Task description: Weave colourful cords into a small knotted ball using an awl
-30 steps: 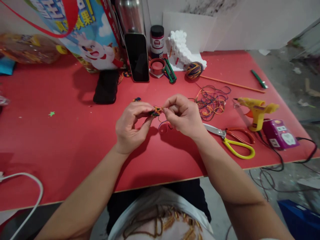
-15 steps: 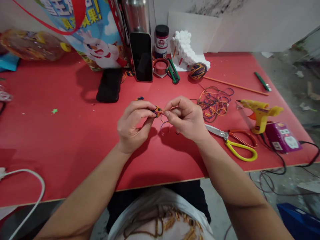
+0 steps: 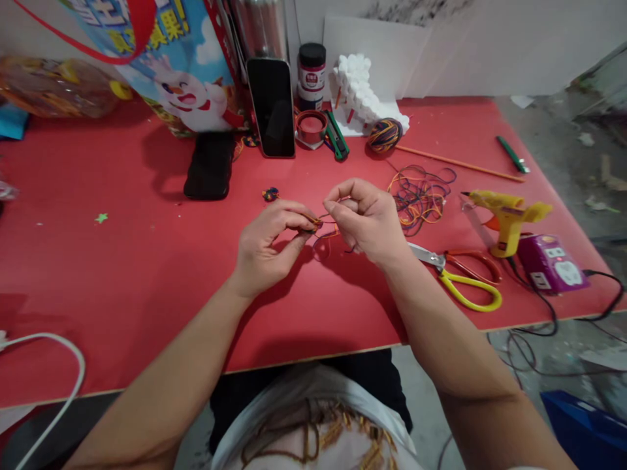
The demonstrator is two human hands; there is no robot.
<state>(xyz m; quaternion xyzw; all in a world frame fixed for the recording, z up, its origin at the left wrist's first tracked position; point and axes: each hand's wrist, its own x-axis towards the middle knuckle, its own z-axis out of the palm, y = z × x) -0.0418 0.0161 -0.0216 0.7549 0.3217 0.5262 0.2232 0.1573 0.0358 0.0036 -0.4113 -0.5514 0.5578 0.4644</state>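
Over the red table, my left hand (image 3: 272,245) pinches a small knotted piece of multicoloured cord (image 3: 316,225), mostly hidden by the fingers. A strand of cord (image 3: 326,216) runs from it to my right hand (image 3: 365,219), whose thumb and forefinger are pressed together on it. Loose ends curl between and below the hands. Just beyond my left hand lies another small knotted cord piece (image 3: 270,194). To the right of my right hand spreads a loose tangle of the same cord (image 3: 421,199), with a wound ball of cord (image 3: 385,136) behind it.
Scissors (image 3: 458,277) lie beside my right forearm. Farther right are a yellow glue gun (image 3: 509,219) and a purple box (image 3: 552,263) with cables. At the back stand a phone (image 3: 272,108), a jar (image 3: 311,75), a green cutter (image 3: 337,136) and a bag (image 3: 186,85). Another black phone (image 3: 209,165) lies flat.
My right hand has drawn slightly up and away from the left, with strand now showing between them. My left hand has turned and covers more of the knotted piece. The view has shifted slightly.
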